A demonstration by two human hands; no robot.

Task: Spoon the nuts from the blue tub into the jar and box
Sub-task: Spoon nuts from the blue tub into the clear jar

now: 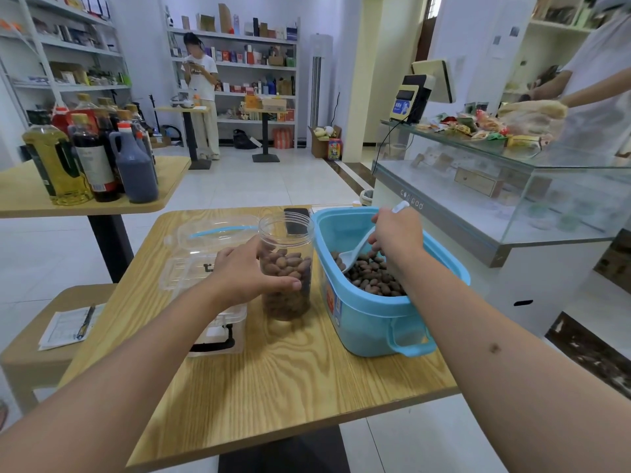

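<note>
On the light wood-grain table (pixel 273 370), a tall clear plastic jar (pixel 286 268) stands upright with no lid, filled to more than half its height with brown nuts. The left hand (pixel 249 271) wraps round the jar from its left side, the thumb lying across the near wall of the jar and the fingers curled behind it. Just right of the jar, nearly touching it, sits a light blue rectangular plastic tub (pixel 375 322) with a handle on its near end. Inside the tub lies a heap of dark brown oval nuts (pixel 372 278), gathered toward the near and right part of its floor. The right hand (pixel 397 233) reaches down into the tub from above and grips the handle of a white plastic scoop (pixel 355 254); the end of the handle sticks out above the fist, and the bowl of the scoop rests at the far left edge of the heap. Left of the jar, partly hidden under the left forearm, is a clear plastic box (pixel 211 329) with black latches, its transparent lid (pixel 218 230) lying open behind it. A black phone (pixel 297 216) lies flat behind the jar.
</note>
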